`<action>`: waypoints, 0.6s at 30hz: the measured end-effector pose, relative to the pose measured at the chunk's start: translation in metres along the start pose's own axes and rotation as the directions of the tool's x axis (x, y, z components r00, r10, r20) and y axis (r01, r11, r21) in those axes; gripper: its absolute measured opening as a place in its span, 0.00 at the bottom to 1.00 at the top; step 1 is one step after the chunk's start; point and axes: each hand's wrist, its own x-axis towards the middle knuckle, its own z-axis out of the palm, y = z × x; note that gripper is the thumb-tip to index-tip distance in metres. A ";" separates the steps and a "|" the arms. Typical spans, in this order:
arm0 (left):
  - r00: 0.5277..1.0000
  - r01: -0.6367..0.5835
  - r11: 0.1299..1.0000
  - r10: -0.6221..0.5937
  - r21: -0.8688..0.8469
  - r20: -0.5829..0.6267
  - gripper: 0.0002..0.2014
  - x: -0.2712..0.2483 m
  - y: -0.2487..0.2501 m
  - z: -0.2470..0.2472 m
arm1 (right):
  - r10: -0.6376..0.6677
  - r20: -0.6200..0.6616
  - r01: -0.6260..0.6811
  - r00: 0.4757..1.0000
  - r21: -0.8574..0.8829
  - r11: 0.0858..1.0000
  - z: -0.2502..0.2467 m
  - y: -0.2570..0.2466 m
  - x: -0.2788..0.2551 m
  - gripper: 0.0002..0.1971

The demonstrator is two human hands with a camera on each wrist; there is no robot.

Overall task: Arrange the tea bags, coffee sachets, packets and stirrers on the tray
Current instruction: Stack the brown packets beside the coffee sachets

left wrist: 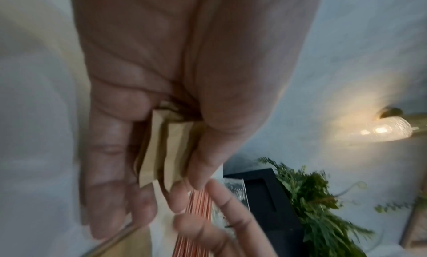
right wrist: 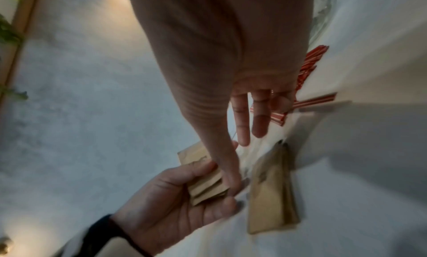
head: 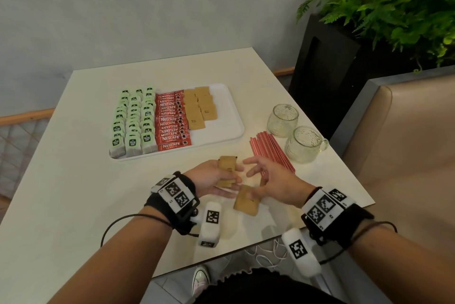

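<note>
One white tray (head: pixel 229 116) carries three columns of green tea bags (head: pixel 134 121), one column of red coffee sachets (head: pixel 172 121) and two columns of brown packets (head: pixel 199 107); exact counts are unclear where they overlap. At right stand two glass cups (head: pixel 283 120), beside one bundle of red stirrers (head: pixel 269 150). Lower centre, one fanned handful of brown packets (head: pixel 226 171) and one small stack (head: pixel 246 201) remain off the tray.

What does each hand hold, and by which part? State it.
Left hand grips a small stack of flat brown paper packets across its middle, thumb on top. Right hand holds nothing.
</note>
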 end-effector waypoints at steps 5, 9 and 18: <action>0.995 0.038 0.999 -0.039 -0.020 -0.088 0.11 -0.001 -0.003 -0.019 | 0.008 0.158 0.051 0.987 -0.364 0.930 0.000 -0.004 0.000 0.32; 0.994 0.045 0.999 -0.046 -0.019 -0.100 0.10 0.001 0.001 -0.021 | 0.029 0.118 0.034 0.993 -0.500 0.865 0.007 -0.012 0.011 0.28; 0.992 0.047 0.992 -0.033 0.114 -0.120 0.10 -0.001 0.011 -0.038 | 0.071 -0.016 -0.068 0.997 -0.519 0.852 0.011 -0.025 0.042 0.32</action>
